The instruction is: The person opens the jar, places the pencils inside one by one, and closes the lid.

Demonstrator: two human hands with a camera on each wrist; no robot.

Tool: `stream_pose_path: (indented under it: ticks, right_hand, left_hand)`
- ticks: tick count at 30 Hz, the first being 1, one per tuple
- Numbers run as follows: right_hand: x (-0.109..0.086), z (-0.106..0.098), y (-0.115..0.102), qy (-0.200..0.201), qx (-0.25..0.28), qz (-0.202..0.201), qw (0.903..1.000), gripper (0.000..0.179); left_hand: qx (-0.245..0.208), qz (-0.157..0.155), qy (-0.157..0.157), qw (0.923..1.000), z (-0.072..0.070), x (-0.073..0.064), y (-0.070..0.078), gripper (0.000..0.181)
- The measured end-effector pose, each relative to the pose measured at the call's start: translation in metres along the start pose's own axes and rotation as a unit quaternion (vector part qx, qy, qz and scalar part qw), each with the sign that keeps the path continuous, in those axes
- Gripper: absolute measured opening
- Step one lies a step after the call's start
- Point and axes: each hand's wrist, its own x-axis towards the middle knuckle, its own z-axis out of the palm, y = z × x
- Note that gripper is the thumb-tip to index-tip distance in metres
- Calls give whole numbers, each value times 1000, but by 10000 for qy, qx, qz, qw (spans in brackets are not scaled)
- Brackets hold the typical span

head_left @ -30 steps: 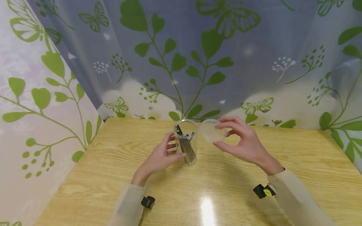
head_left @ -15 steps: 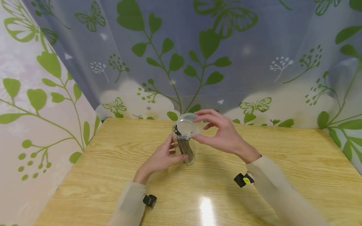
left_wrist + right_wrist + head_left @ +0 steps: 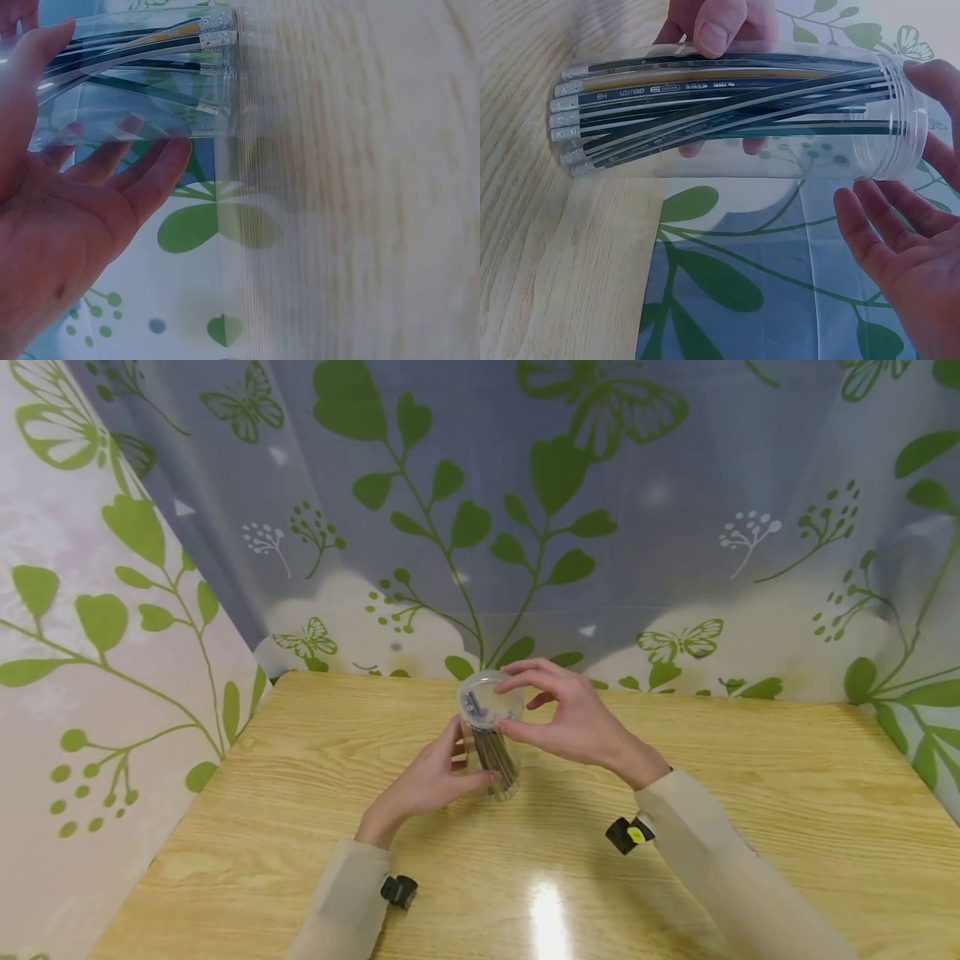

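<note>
A clear plastic jar (image 3: 512,758) stands upright on the table, holding several pencils (image 3: 646,94) with their eraser ends at the bottom. Mostly dark, the pencils include one yellow-orange one. My left hand (image 3: 423,782) grips the jar's side from the left, thumb in front and fingers behind. Over the mouth lies a translucent round lid (image 3: 483,695). With thumb and fingertips at its right edge, my right hand (image 3: 576,724) holds the lid there. In the right wrist view the thumb and fingers surround the jar's top end. Whether the lid is fully seated cannot be told.
The wood-grain table (image 3: 300,777) reaches back to a blue curtain (image 3: 480,527) printed with green leaves and butterflies. A pale printed curtain (image 3: 90,693) hangs at the left edge. Each sleeve bears a small black device near the wrist.
My right hand has moved left with the lid, from beside the jar to over its mouth, then slightly down onto it. The left hand and jar have stayed nearly in place.
</note>
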Motion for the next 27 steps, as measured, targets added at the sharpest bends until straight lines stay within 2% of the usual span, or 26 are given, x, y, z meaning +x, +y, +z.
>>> stream_pose_path:
  ticks: [14,22,27]
  right_hand:
    - [1,3,0,-152,-57,265,9995,40]
    - [-5,2,6,-211,595,320,9975,42]
    - [-7,1,9,-290,741,330,9963,39]
  left_hand:
    - [8,40,-157,9999,-1,1,-2,97]
    - [-37,17,-162,9999,-1,1,0,101]
    - [12,6,-135,9999,-1,1,0,100]
